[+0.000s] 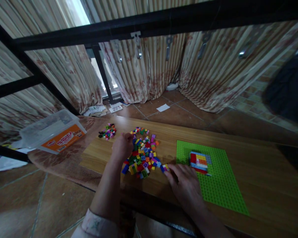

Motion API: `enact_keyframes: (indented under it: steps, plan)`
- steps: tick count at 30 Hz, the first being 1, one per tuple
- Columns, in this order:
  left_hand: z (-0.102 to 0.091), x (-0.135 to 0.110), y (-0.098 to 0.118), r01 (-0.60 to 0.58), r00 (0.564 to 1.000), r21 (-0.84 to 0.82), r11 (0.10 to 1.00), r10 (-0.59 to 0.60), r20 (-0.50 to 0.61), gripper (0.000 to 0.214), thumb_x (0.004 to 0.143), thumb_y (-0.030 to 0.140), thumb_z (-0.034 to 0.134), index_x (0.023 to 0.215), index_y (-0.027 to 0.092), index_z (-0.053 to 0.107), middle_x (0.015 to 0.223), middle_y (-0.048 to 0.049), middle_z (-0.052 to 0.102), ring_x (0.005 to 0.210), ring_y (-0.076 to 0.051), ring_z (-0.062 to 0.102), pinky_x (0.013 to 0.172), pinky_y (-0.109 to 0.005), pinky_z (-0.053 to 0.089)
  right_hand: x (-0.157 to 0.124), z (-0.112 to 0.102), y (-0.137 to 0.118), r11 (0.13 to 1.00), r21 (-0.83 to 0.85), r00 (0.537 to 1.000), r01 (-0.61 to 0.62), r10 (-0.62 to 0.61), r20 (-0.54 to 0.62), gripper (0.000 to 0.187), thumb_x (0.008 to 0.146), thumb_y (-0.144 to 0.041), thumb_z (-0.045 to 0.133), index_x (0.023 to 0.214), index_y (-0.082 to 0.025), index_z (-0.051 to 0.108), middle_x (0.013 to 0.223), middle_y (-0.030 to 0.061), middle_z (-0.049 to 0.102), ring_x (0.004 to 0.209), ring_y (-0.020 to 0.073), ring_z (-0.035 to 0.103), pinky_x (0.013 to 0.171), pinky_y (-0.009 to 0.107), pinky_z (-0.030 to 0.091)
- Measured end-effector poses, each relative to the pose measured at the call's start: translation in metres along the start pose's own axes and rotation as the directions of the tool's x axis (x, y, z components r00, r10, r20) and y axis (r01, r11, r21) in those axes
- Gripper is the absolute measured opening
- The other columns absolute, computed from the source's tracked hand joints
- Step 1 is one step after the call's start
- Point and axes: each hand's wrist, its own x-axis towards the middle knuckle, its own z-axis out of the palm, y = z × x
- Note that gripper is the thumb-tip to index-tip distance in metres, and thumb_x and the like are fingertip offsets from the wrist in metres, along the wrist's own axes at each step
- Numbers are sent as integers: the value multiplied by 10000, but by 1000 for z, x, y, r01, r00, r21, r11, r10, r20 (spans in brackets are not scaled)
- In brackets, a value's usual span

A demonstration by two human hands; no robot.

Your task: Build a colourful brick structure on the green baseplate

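Note:
A loose pile of colourful toy building bricks is spread on the wooden table. At the pile's left edge is my left hand, its fingers curled together; whatever lies between the fingertips is hidden. My right hand lies between the pile and a green baseplate. Its thumb and forefinger close on a few small joined-looking bricks, blue, yellow and white. On the baseplate stands a small block built of red, yellow, orange, white and light blue bricks, just beyond my right hand.
A smaller heap of tiny pieces sits at the table's far left. Past that end, a clear plastic box with an orange label rests on a brownish cloth. Dark metal bars with hanging hooks cross above the table.

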Motion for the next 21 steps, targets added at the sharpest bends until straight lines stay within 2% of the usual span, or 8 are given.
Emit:
enact_keyframes:
  steps: [5,11,16,21]
  plan:
    - [-1,-2,-5,7,998,44,999,-10,65,268,821,211,497,957,202,728,872,-75,738,800,-210,662,674,-268,450,0,1,1,1000,5,1000,8,-8,-20,169,927,-318,533,956,-204,655,860,37,692,822,208,587,769,348,363]
    - [2,-7,6,-45,994,111,993,34,99,206,803,289,551,900,219,719,886,-73,733,836,-223,658,696,-276,452,0,1,2,1000,-4,1000,17,-17,-25,163,932,-295,518,934,-211,658,855,38,691,824,207,592,775,349,365]
    - [5,-14,15,25,996,208,978,-43,83,194,799,346,559,855,223,699,893,-96,725,870,-266,662,726,-329,477,-1,1,3,1000,17,999,24,-24,-23,181,940,-294,493,926,-216,655,854,43,692,827,205,599,777,350,375]
    - [9,-17,19,32,997,244,969,-49,64,193,780,339,585,873,212,696,894,-113,721,871,-272,667,726,-328,491,-2,2,5,999,45,1000,22,-22,1,165,934,-281,500,922,-222,654,863,37,691,829,205,599,787,351,383]
